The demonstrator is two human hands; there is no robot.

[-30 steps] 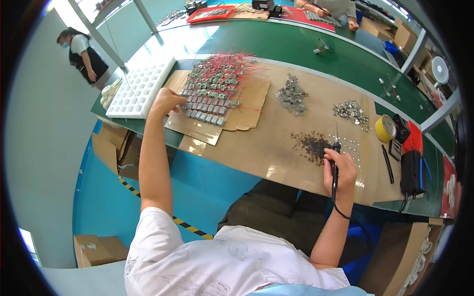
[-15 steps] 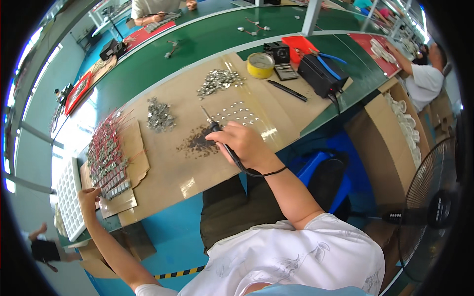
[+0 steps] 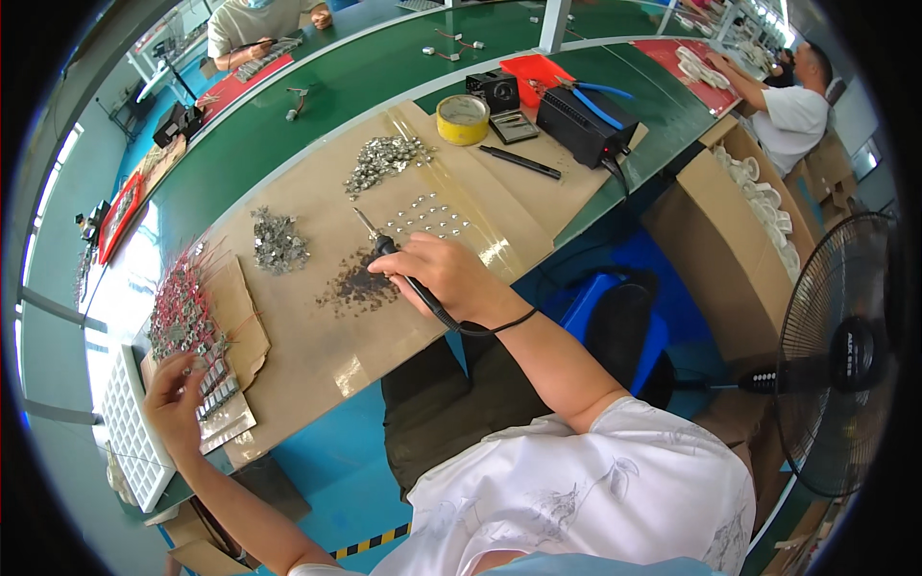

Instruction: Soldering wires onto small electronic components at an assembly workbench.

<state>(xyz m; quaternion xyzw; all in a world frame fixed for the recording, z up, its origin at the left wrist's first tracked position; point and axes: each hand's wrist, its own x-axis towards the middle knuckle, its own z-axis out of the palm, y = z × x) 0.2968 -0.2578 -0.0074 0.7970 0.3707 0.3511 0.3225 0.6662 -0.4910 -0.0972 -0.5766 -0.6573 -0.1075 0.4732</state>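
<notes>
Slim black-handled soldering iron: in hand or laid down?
In hand: right hand grips the black-handled soldering iron, metal tip pointing away from the body.

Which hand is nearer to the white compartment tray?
Left. The left hand is close beside the white compartment tray; the right hand, holding the soldering iron, is much farther right.

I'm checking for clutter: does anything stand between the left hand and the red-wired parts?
Nothing visible does. The left hand overlaps the edge of the red-wired parts in this view; whether it touches them, I cannot tell.
</notes>
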